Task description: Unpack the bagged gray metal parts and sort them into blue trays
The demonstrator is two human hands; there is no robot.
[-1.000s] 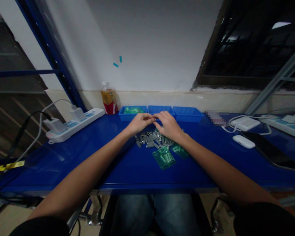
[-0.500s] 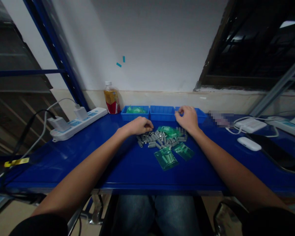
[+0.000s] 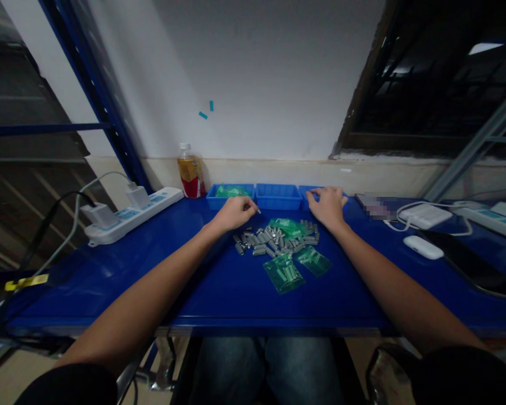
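Note:
My left hand [image 3: 236, 214] is closed in a pinch. A small silvery metal cylinder [image 3: 259, 211] sticks out from its fingertips, above the left edge of a pile of similar metal cylinders [image 3: 260, 247]. Over the right blue bin [image 3: 304, 203] is my right hand [image 3: 328, 206], fingers apart and curved down; no object shows in it. A green plastic bag [image 3: 290, 227] lies on the back of the pile. In front are two more green bags, one [image 3: 284, 274] with several cylinders inside and another [image 3: 314, 260] beside it.
Behind the pile stand a middle blue bin [image 3: 278, 198] and a left blue bin [image 3: 213, 201] holding green bags. A drink bottle [image 3: 191, 175] and a power strip [image 3: 152, 209] are at left. A white case [image 3: 423, 247] and a dark phone [image 3: 472, 264] lie at right.
My left hand has lifted slightly from the pile, and a metal cylinder now shows at its fingertips. My right hand has gone from a pinch to spread fingers, a little lower and to the right.

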